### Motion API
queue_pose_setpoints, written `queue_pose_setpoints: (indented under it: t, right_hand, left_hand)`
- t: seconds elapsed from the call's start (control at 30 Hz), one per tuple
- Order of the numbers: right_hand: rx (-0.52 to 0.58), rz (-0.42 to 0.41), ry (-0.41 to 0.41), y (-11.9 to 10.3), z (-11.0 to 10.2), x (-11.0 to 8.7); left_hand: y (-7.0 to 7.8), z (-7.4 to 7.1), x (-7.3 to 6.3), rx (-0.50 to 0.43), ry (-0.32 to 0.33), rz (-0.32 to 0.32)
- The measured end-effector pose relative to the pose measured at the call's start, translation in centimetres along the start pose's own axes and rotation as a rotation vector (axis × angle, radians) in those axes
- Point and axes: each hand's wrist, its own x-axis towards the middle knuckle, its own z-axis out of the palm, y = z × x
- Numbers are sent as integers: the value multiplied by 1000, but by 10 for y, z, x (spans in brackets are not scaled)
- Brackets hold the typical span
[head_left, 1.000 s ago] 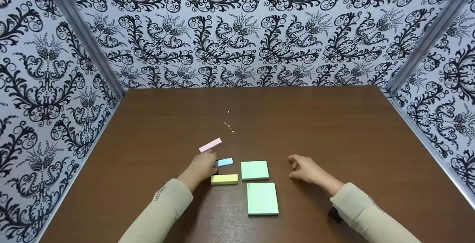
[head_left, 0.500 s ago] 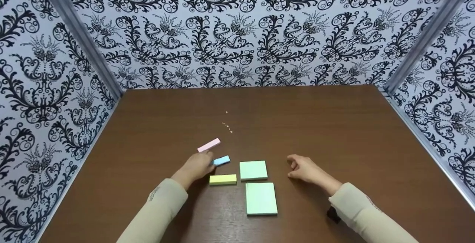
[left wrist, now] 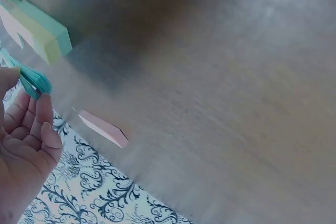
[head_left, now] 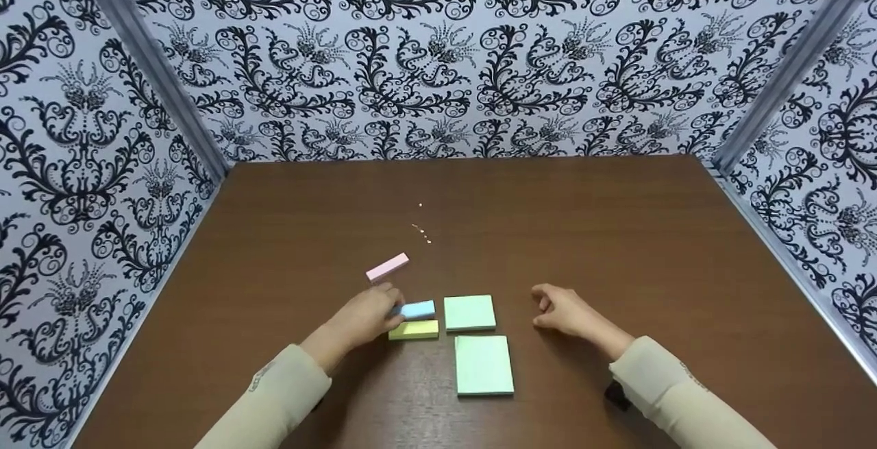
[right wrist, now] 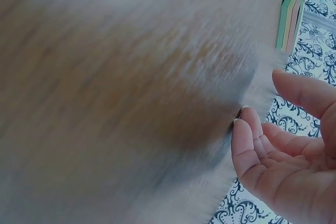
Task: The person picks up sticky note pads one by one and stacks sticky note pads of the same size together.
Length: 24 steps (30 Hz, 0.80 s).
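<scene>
My left hand [head_left: 360, 315] pinches a narrow blue sticky note pad [head_left: 419, 310] between thumb and fingers. In the left wrist view this pad [left wrist: 35, 81] is fanned slightly at its end and looks raised off the table. Just on the near side of it lies a narrow yellow sticky note pad [head_left: 414, 330]; whether the two touch, I cannot tell. A pink narrow pad [head_left: 388, 267] lies at an angle beyond the left hand. My right hand [head_left: 563, 310] holds nothing, its fingers loosely curled, to the right of the green pads.
Two wider green sticky note pads, a farther one [head_left: 469, 312] and a nearer one [head_left: 484, 365], lie right of the yellow pad. Their edges show several colours in the right wrist view. Small pale specks [head_left: 422, 232] mark the brown table [head_left: 582, 229]. Patterned walls [head_left: 438, 58] enclose it.
My left hand has brought the blue pad nearer to me and slightly right, beside the yellow pad, turning it closer to parallel. The right hand stays where it was.
</scene>
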Motion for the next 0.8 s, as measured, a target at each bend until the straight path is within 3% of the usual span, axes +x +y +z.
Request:
queue_pose_setpoints:
  t: [0.4, 0.8]
  right_hand:
    - [7, 16, -8, 0, 0, 1]
    - [-4, 20, -16, -1, 0, 0]
  left_hand:
    - [3, 8, -11, -14, 37, 110]
    - [5, 12, -12, 19, 36, 102]
